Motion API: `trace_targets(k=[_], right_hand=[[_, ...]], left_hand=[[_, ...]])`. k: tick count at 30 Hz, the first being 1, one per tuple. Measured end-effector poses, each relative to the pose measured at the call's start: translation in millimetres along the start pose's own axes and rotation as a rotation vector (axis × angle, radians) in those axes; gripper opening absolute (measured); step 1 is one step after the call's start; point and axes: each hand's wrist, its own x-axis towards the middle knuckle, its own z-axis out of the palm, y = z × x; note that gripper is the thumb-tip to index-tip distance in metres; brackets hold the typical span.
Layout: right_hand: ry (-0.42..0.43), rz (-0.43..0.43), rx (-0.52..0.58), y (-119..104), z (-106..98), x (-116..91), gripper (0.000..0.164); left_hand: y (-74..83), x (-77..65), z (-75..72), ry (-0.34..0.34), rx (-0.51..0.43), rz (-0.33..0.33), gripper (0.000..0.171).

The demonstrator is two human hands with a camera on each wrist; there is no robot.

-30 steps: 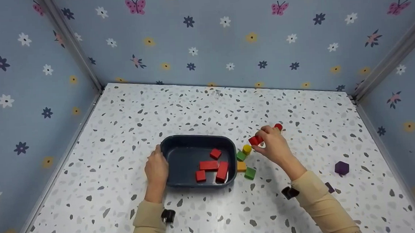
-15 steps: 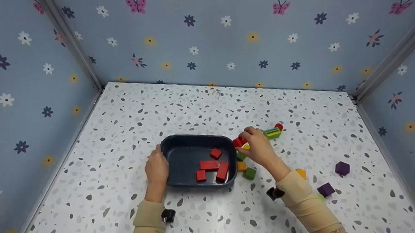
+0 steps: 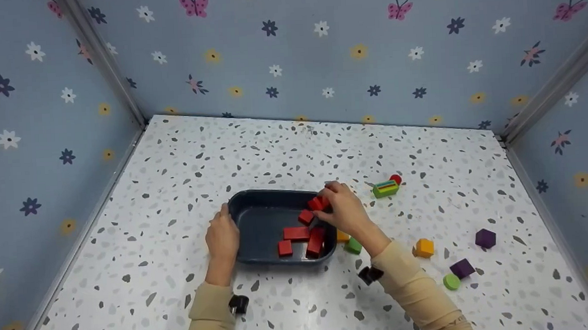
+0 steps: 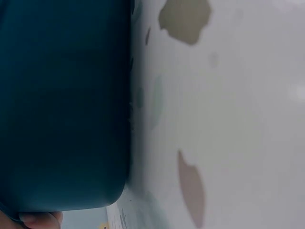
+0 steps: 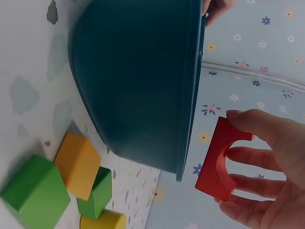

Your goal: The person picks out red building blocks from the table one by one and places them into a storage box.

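Note:
A dark blue rectangular tub [image 3: 257,232] stands on the speckled table, with several red blocks [image 3: 296,234] lying toward its right side. My left hand [image 3: 222,238] grips the tub's left end, its fingers over the rim. Between thumb and fingers my right hand [image 3: 345,210] pinches a red arch block [image 5: 212,164], with a half-round cutout facing the palm. In the head view that block overlaps the inside of the tub's far right corner; the right wrist view shows it above rim level.
Against the tub's right side sit an orange block [image 5: 78,164], green blocks [image 5: 38,191] and a yellow cylinder [image 5: 105,223]. Farther right lie a striped green block [image 3: 386,189], a red round piece [image 3: 395,179], an orange cube [image 3: 424,248], purple blocks [image 3: 485,238] and a green cylinder [image 3: 451,281].
My right hand has carried the red arch block leftward from the table over the tub's right rim, uncovering the striped green block and pieces at right. The left hand has stayed put.

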Motion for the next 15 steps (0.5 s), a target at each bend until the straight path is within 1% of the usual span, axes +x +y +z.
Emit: trace_targets(k=[8,15], right_hand=[[-0.027,0.01,0.033,-11.2,13.0,6.2,0.036],[-0.029,-0.008,0.037,-22.5,26.7,11.4,0.036]], left_hand=[[0.8,-0.2,-0.8,-0.009,0.007,0.002,0.028],[0.0,-0.5,-0.8,-0.023,-0.001,0.009,0.029]])
